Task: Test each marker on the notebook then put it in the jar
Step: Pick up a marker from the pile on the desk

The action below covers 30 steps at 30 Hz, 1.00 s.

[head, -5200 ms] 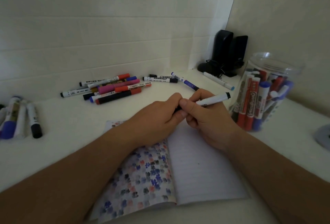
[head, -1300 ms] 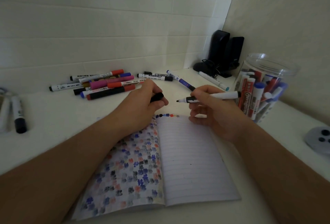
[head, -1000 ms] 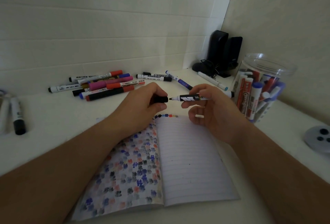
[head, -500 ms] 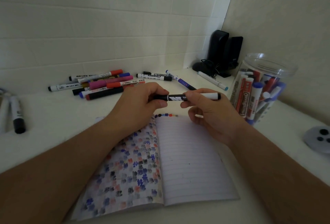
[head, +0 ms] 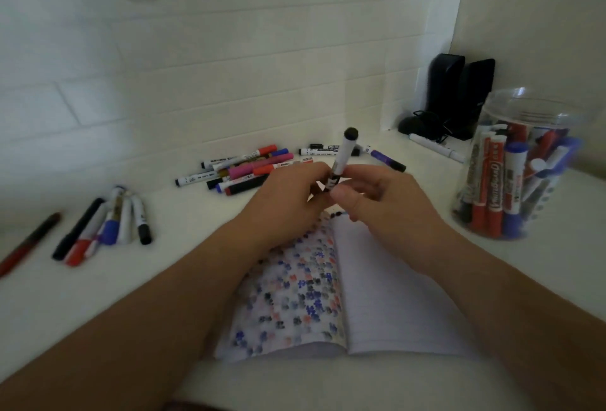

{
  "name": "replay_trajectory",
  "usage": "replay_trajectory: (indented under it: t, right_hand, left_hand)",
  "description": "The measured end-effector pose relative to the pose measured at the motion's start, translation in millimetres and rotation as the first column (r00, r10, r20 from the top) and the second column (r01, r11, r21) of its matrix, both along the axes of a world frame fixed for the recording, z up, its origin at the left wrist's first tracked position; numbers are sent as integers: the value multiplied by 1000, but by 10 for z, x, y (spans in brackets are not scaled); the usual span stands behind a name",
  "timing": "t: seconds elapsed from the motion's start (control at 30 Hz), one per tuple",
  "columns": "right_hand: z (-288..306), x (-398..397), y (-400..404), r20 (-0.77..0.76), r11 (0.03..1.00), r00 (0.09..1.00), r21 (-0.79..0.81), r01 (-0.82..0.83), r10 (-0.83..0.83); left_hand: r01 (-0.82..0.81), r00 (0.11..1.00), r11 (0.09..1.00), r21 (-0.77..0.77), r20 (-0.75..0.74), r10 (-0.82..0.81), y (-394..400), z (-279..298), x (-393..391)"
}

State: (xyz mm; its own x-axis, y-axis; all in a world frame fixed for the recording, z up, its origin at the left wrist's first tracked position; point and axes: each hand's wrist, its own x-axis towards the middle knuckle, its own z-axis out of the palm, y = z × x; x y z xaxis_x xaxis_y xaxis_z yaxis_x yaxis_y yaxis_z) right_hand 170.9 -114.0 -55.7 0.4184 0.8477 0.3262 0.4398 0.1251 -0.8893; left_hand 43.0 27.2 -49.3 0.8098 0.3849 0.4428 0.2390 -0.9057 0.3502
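The scene is dim and flat, with a cool grey cast over the wall and table. Shadows are soft and weak. Motion blur smears the whole frame: the hands, the notebook lines and the markers at the left all look soft, and print on the jar is barely readable. Faint highlights sit on the jar's rim. Wide-angle distortion bends the wall seams, and the forearms swell toward the bottom corners.
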Motion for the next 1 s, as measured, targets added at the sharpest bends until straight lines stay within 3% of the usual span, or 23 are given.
replay_trajectory:
  t: [0.07, 0.13, 0.2, 0.33, 0.47, 0.6, 0.83, 1.0]
  right_hand:
    - [-71, -78, -7, 238, 990, 967, -124, -67, 95]
    - [-114, -138, -21, 456, 972, 870, -216, -93, 185]
    - [-118, -147, -27, 512, 967, 830, -221, -125, 224]
    - [-87, -118, -9, 610, 962, 754, -248, -111, 244]
    - [-80, -190, -58, 627, 896, 667, -419, -148, 403]
    - [-73, -219, -83, 656, 889, 630, -438, -131, 416]
    - [-81, -193, -93, 640, 889, 650, -438, -130, 410]
    - [-64, -199, -67, 645, 886, 640, -444, -131, 418]
  left_hand:
    - [-98, 995, 995, -3, -5, 98, 58, 79, -221]
    - [-245, 969, 968, -60, -44, 243, 190, 105, -545]
    - [-377, 925, 917, -131, -107, 365, 316, 109, -910]
    - [-547, 761, 821, 160, -313, 568, 553, 115, -1384]
    - [-517, 638, 770, 373, -432, 638, 744, 105, -1582]
    - [-383, 541, 756, 531, -534, 649, 874, 144, -1682]
    - [-440, 452, 742, 506, -589, 670, 1156, 186, -1694]
    - [-506, 457, 712, 487, -549, 700, 1253, 191, -1541]
